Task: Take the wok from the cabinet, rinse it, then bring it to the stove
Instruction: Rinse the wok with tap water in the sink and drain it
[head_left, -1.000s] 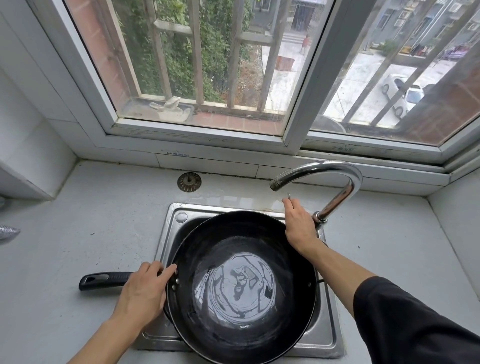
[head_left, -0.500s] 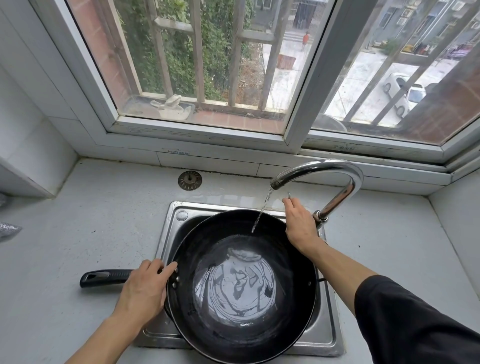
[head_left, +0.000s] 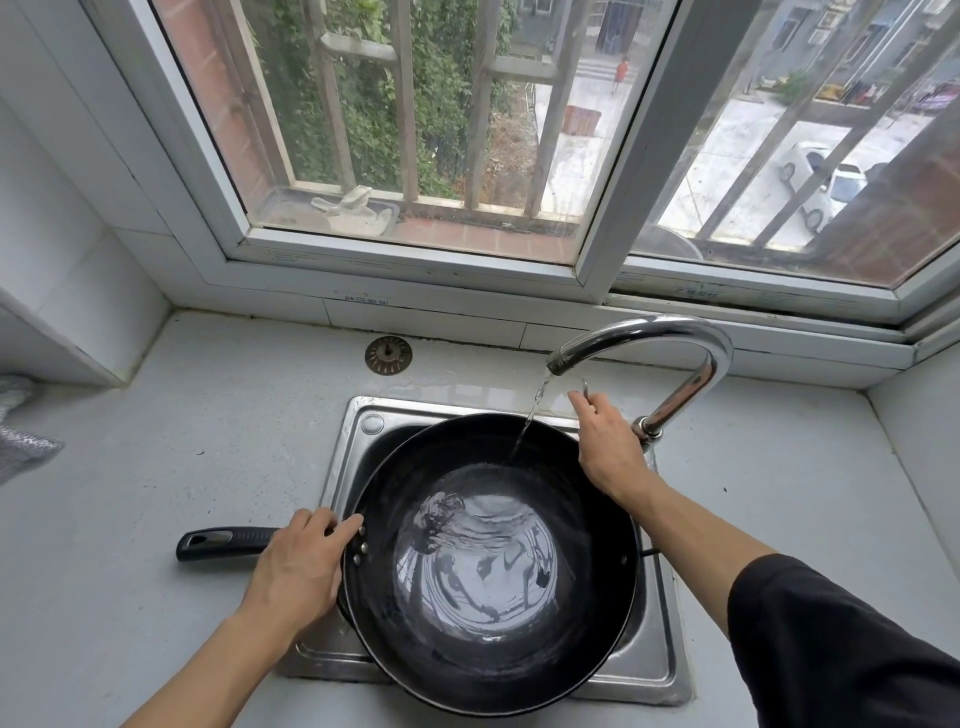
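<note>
A black wok (head_left: 488, 670) rests over the steel sink (head_left: 353, 431), its black handle (head_left: 223, 540) pointing left across the counter. Water pools in its bottom. My left hand (head_left: 298, 569) grips the handle where it joins the wok's rim. My right hand (head_left: 605, 444) holds the thin tap lever behind the wok's far rim. A chrome gooseneck faucet (head_left: 675, 338) arches over the sink, and a thin stream of water (head_left: 530, 415) falls from its spout into the wok.
A round drain strainer (head_left: 388, 355) lies on the white counter (head_left: 171, 441) behind the sink. A silvery cloth (head_left: 21, 436) sits at the left edge. A window frame (head_left: 597, 260) and tiled sill run along the back; a white wall block (head_left: 62, 291) stands at left.
The faucet was dry a second ago; water now runs from it into the wok, and the pool ripples. Both hands stay where they were.
</note>
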